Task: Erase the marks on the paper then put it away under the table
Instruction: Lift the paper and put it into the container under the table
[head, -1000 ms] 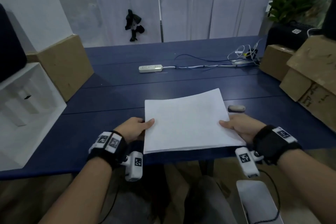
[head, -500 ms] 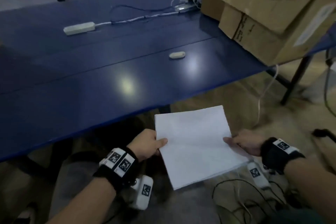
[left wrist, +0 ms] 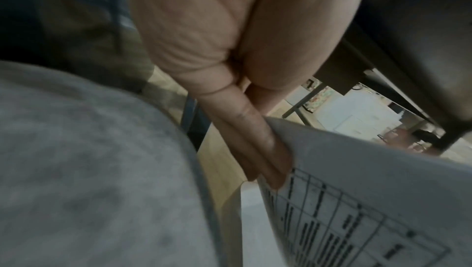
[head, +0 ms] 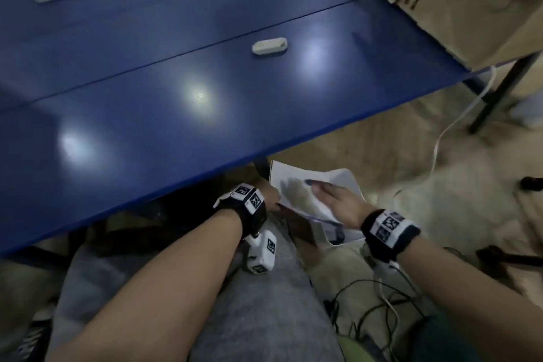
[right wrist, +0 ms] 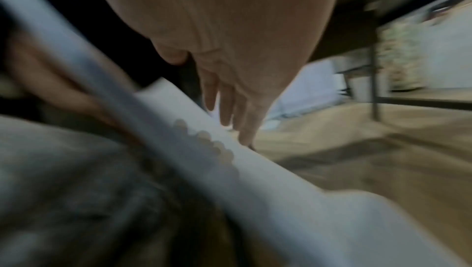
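Head view: paper [head: 296,185] held low, just below the blue table [head: 176,114] edge and above the lap; left hand [head: 269,195] at its near-left edge, right hand [head: 338,200] flat on top, fingers straight; eraser [head: 269,45] on tabletop. Left wrist view: fingers [left wrist: 265,146] pinch the sheet's edge. Right wrist view: blurred; fingers [right wrist: 227,97] extended over the sheet. Advice: keep the sheet flat, slide it under without creasing
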A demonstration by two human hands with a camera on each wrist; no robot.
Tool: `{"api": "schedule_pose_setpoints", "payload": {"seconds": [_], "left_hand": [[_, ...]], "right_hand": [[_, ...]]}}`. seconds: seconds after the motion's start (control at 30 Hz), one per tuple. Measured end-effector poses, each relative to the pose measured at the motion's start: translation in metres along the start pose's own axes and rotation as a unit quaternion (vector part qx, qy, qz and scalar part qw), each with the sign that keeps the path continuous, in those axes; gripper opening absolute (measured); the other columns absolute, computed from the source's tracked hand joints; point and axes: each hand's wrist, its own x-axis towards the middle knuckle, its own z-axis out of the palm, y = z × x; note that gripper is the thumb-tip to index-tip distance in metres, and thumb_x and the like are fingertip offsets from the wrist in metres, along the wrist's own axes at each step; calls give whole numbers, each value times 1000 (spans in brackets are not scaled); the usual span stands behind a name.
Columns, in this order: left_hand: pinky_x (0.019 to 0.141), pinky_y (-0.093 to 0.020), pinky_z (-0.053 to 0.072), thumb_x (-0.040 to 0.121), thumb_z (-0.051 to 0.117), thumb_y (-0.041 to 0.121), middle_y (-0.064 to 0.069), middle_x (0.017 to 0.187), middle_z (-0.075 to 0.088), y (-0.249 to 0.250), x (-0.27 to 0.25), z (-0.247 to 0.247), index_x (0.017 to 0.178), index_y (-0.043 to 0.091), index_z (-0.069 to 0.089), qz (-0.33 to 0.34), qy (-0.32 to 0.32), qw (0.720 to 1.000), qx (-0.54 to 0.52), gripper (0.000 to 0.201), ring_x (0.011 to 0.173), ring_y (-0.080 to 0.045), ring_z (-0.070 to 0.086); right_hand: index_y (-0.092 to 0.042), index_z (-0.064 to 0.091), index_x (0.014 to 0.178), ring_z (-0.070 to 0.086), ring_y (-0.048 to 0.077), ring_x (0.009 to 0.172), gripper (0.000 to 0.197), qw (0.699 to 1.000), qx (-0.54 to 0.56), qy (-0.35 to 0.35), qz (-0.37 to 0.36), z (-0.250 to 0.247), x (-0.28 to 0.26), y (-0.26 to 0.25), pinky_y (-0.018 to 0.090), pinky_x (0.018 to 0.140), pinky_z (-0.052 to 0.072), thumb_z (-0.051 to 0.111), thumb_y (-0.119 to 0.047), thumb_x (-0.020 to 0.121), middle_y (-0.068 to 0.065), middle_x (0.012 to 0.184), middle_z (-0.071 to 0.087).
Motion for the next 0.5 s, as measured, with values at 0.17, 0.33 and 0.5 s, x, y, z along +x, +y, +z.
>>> {"api": "schedule_pose_setpoints", "payload": {"seconds": [0.17,0.33,0.5], "left_hand": [[82,-33,50,99,48,38,-15,114,68,-11,15,4,109,3,66,11,-40,980,193,40,99,-33,65],[87,-36,48,103,42,29,-17,120,64,-9,3,-1,122,2,61,-36,-65,987,139,38,108,-34,63],[74,-31,49,97,51,41,-15,100,68,-11,21,6,103,1,66,14,-65,980,188,43,80,-30,62]], "right_hand": [[-51,16,153,10,-12,147,74,984,67,-161,-49,46,-2,11,20,120,11,19,-81,86,-34,158,15],[-21,23,156,28,27,148,67,968,-25,-132,211,23,26,95,38,122,18,20,-59,102,5,161,29],[-20,19,158,30,22,147,53,994,11,4,111,11,37,46,30,120,25,27,-39,109,0,161,27]]}}
